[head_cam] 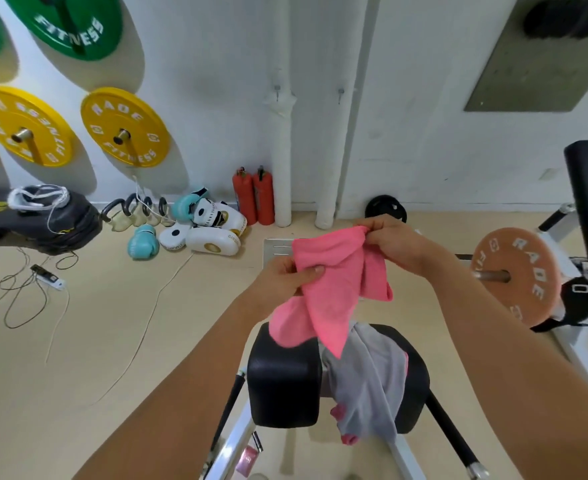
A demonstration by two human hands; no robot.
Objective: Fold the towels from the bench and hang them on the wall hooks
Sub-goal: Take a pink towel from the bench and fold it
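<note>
I hold a pink towel [334, 289] up in front of me, above the black padded bench [284, 379]. My left hand [287, 277] pinches its left edge, thumb on top. My right hand [391, 237] grips its upper right corner. The cloth hangs loosely, with folds drooping down toward the bench. A grey towel [368, 379] lies draped over the bench, with bits of pink cloth showing at its lower edge. Two small wall hooks [277, 90] [340, 93] sit on the white wall ahead, one on each side of a pipe.
A white pipe [282, 150] runs down the wall. Two red fire extinguishers [254, 197] stand at its foot. Boxing gloves and pads [199, 225] and cables lie on the floor to the left. An orange weight plate [517, 275] on a bar is close on the right.
</note>
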